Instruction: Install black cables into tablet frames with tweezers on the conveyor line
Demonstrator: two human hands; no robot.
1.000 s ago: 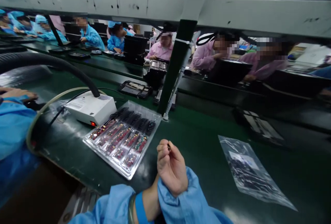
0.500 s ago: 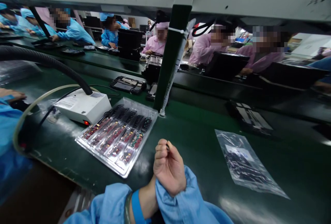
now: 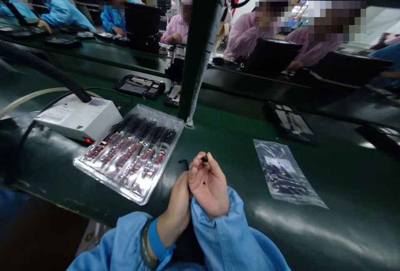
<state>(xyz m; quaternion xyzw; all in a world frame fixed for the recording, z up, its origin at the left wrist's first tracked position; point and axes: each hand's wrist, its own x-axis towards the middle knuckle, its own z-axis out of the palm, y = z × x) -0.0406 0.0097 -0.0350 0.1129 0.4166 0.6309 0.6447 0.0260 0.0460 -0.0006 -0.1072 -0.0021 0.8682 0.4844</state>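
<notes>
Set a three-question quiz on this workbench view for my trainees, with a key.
1. What does the right hand pinch at its fingertips?
A. a screwdriver
B. a small dark part
C. a roll of tape

2. True or false: in this view, the white box with the red light sits to the left of the clear plastic tray of circuit boards.

3. Fill in the colour: the parts inside the clear plastic bag are ____.

Key: 1. B; 2. True; 3. Black.
</notes>
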